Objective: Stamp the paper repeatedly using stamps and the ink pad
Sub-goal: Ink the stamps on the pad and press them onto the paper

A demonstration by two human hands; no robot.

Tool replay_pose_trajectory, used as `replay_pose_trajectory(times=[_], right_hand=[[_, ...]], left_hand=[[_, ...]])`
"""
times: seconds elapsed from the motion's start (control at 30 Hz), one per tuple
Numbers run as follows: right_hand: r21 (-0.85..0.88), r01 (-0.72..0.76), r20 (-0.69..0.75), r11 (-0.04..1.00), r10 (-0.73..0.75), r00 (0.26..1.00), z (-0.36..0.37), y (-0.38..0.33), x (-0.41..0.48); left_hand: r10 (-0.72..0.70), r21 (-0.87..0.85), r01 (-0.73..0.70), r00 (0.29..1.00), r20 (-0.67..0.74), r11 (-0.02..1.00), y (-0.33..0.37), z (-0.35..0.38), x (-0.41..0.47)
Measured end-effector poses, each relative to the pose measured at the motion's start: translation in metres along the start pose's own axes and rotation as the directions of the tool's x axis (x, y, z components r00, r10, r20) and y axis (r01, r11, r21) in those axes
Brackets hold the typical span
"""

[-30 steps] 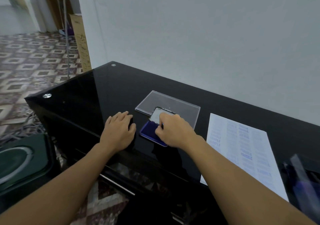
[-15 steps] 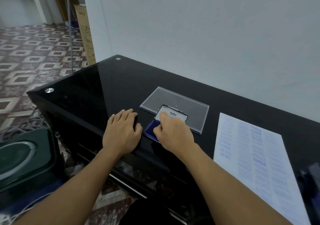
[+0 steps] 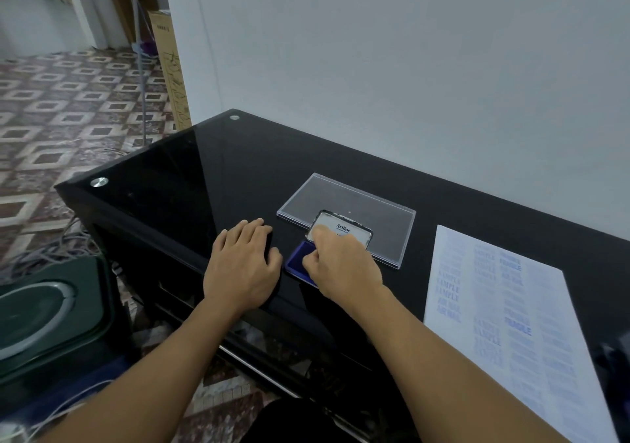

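Observation:
The ink pad lies on the black glass table, its blue pad partly showing. Its white-labelled lid stands tilted up behind the pad. My right hand is curled over the pad and pinches the lid's near edge. My left hand rests flat on the table just left of the pad, and I cannot tell whether anything lies under its fingers. The white paper, covered with rows of blue stamp marks, lies to the right. No stamp is clearly visible.
A clear plastic tray lies behind the ink pad, near the wall. A blurred dark object sits at the right edge past the paper. Left of the table, the floor holds a dark green bin and cables.
The lid's labelled face now shows more and less of the blue pad is visible under my right hand. My left hand has stayed put. The view has shifted slightly.

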State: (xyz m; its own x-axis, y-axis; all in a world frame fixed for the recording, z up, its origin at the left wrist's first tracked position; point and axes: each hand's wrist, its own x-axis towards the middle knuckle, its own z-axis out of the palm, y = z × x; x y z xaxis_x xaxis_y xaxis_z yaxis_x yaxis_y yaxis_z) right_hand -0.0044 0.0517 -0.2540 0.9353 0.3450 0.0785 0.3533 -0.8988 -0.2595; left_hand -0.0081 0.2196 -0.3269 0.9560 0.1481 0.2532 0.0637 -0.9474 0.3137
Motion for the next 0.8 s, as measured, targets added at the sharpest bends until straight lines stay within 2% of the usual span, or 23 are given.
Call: replay_pose_trajectory(times=[0.17,0.27,0.47,0.63,0.8], right_hand=[[0.066,-0.071,0.053,0.995,0.067,0.996,0.002,0.001,0.013],[0.067,-0.079,0.015,0.995,0.078,0.997,0.004,0.002,0.008],[-0.087,-0.007,-0.056,0.996,0.002,0.998,0.01,-0.001,-0.008],[-0.016,-0.039,-0.089,0.999,0.038,0.995,0.011,-0.001,-0.007],[0.027,-0.057,-0.052,0.998,0.058,0.997,0.007,0.001,0.001]], left_hand=[[-0.012,0.006,0.012,1.0,0.004,1.0,0.001,0.001,0.001],[-0.011,0.007,0.011,1.0,0.006,1.0,0.0,0.001,0.001],[-0.005,0.007,0.005,1.0,0.006,1.0,0.001,0.0,0.0],[-0.002,0.007,0.002,1.0,0.005,1.0,0.0,-0.001,-0.001],[-0.004,0.005,0.004,1.0,0.002,1.0,0.0,0.001,0.0]])
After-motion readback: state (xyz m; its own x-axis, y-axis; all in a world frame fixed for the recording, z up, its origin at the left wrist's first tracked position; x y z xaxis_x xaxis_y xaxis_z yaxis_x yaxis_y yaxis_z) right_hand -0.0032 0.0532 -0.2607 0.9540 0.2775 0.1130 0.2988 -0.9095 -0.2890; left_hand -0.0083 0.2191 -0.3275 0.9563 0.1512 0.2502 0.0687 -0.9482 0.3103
